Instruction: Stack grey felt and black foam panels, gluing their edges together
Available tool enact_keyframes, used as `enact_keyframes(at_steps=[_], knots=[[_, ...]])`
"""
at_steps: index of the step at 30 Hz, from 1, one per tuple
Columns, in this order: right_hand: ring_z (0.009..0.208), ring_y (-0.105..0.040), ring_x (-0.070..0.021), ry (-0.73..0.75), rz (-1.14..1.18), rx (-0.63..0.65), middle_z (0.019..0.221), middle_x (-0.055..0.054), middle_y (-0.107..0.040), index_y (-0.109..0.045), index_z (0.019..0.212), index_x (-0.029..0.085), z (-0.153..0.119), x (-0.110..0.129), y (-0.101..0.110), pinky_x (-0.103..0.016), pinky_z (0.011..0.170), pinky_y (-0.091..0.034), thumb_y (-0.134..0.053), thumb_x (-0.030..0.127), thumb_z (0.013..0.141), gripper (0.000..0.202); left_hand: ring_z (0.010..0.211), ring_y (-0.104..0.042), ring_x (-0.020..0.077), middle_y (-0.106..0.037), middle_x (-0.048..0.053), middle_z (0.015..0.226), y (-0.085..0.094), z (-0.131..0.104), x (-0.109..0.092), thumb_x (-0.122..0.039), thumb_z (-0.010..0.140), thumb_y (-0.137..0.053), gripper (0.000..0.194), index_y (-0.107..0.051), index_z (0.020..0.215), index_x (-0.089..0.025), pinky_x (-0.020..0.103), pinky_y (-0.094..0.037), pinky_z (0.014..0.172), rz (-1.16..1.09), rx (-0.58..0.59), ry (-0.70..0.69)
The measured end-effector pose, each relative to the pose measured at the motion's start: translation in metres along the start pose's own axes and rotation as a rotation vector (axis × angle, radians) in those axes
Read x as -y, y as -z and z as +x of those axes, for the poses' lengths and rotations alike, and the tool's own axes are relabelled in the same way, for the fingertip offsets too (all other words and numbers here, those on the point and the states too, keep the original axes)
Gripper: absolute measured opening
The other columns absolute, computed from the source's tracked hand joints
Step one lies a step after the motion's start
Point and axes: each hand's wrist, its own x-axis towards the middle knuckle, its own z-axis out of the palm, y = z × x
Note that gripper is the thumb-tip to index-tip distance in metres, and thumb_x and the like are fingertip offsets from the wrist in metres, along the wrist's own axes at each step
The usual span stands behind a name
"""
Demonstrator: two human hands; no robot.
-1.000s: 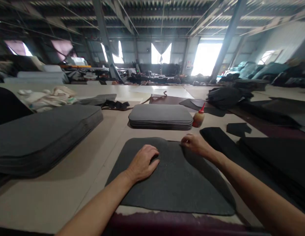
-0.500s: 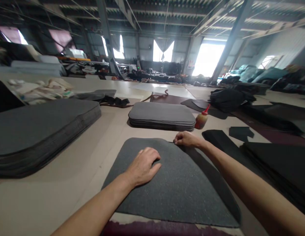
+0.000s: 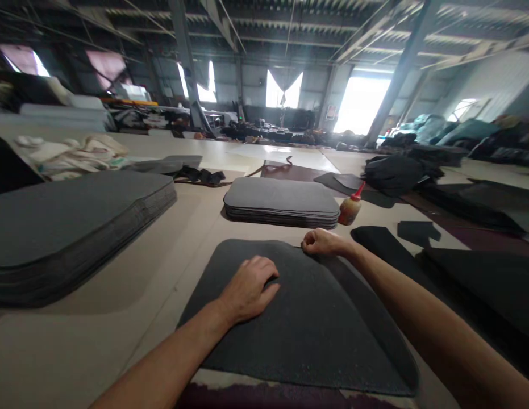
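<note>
A dark grey, felt-like sheet (image 3: 290,335) with rounded corners lies on the table in front of me. A darker band (image 3: 375,318) runs along its right side; whether this is a second layer or a fold, I cannot tell. My left hand (image 3: 251,289) rests on the sheet, palm down, fingers slightly bent and thumb apart. At the far edge, my right hand (image 3: 321,242) is closed, its fingertips pinching the sheet's edge. Just beyond stands a neat stack of grey rounded sheets (image 3: 281,196), with a red-tipped glue bottle (image 3: 350,209) against its right end.
A larger stack of grey sheets (image 3: 76,216) occupies the left side. On the right lie dark pieces (image 3: 481,284) and a black bundle (image 3: 396,173). Pale cloth scraps (image 3: 72,153) are heaped at the back left. Worn maroon material (image 3: 264,396) shows at the near edge.
Both hands keep nearly the same place and grip. The sheet and the near maroon material look darker now; nothing else has visibly moved.
</note>
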Motion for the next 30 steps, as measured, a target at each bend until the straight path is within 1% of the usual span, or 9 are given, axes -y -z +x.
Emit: enact_keyframes(at_steps=[5,9,12,16,19,22,24,26,30], knots=[[0.062,-0.056,-0.0122,0.014,-0.038,-0.161,0.070,0.002,-0.066,-0.068,0.072,0.018,-0.009,0.001,-0.004,-0.021,0.056,-0.037,-0.057,0.021,0.072,0.012,0.109,-0.055,0.0243,-0.065,0.005,0.113,-0.001,0.000,0.000,-0.024,0.091,-0.062,0.012,-0.061,0.103,-0.021,0.041,-0.043,0.093,0.006,0.008,0.005],[0.071,-0.060,-0.0146,-0.002,-0.080,-0.284,0.080,0.000,-0.069,-0.070,0.078,0.020,-0.013,-0.001,-0.006,-0.022,0.063,-0.041,-0.060,0.023,0.076,0.011,0.107,-0.056,0.0243,-0.065,0.004,0.112,-0.001,-0.001,0.000,-0.025,0.092,-0.061,0.013,-0.060,0.104,-0.021,0.042,-0.043,0.093,0.023,0.012,0.012],[0.078,-0.061,-0.0164,-0.022,-0.115,-0.376,0.092,-0.004,-0.069,-0.070,0.090,0.019,-0.020,0.001,-0.007,-0.025,0.069,-0.043,-0.060,0.028,0.084,0.015,0.107,-0.056,0.0239,-0.064,0.005,0.113,-0.001,-0.001,0.000,-0.025,0.092,-0.061,0.013,-0.060,0.105,-0.021,0.042,-0.045,0.093,0.026,0.007,0.014],[0.089,-0.062,-0.0202,-0.032,-0.174,-0.483,0.104,-0.009,-0.068,-0.068,0.104,0.018,-0.049,0.016,-0.014,-0.030,0.081,-0.046,-0.047,0.037,0.098,0.029,0.118,-0.053,0.0255,-0.061,0.007,0.124,-0.002,0.000,-0.001,-0.030,0.092,-0.062,0.023,-0.060,0.113,-0.020,0.044,-0.045,0.100,0.041,-0.037,0.048],[0.107,-0.061,-0.0234,0.087,-0.253,-0.422,0.120,-0.012,-0.066,-0.065,0.121,0.017,-0.075,0.032,-0.035,-0.033,0.094,-0.046,-0.039,0.042,0.103,0.040,0.134,-0.044,0.0284,-0.055,0.010,0.140,-0.005,0.001,-0.001,-0.036,0.092,-0.062,0.038,-0.059,0.126,-0.020,0.049,-0.038,0.113,0.075,-0.019,0.051],[0.133,-0.047,-0.0275,0.136,-0.347,-0.331,0.145,-0.017,-0.051,-0.053,0.141,0.011,-0.089,0.041,-0.063,-0.041,0.113,-0.035,-0.034,0.047,0.105,0.055,0.142,-0.036,0.0339,-0.049,0.012,0.150,-0.008,0.002,0.000,-0.047,0.094,-0.058,0.053,-0.054,0.137,-0.017,0.055,-0.030,0.119,0.136,0.062,0.092],[0.144,-0.034,-0.0304,0.042,-0.403,-0.318,0.156,-0.019,-0.038,-0.043,0.150,0.007,-0.091,0.043,-0.076,-0.046,0.119,-0.027,-0.032,0.053,0.104,0.066,0.143,-0.035,0.0367,-0.047,0.013,0.152,-0.009,0.002,0.000,-0.053,0.094,-0.055,0.058,-0.053,0.139,-0.016,0.058,-0.028,0.119,0.176,0.094,0.125],[0.148,-0.026,-0.0321,-0.058,-0.436,-0.313,0.160,-0.019,-0.030,-0.037,0.153,0.005,-0.090,0.043,-0.082,-0.049,0.120,-0.023,-0.029,0.060,0.103,0.075,0.144,-0.035,0.0376,-0.045,0.013,0.154,-0.010,0.002,-0.001,-0.055,0.094,-0.053,0.060,-0.053,0.140,-0.016,0.059,-0.027,0.119,0.209,0.099,0.137],[0.148,-0.022,-0.0392,-0.233,-0.468,-0.310,0.160,-0.023,-0.027,-0.035,0.154,0.001,-0.088,0.050,-0.080,-0.053,0.119,-0.022,-0.030,0.069,0.098,0.088,0.143,-0.037,0.0371,-0.047,0.013,0.152,-0.010,0.001,-0.001,-0.054,0.095,-0.052,0.058,-0.055,0.138,-0.015,0.059,-0.030,0.118,0.245,0.070,0.148]])
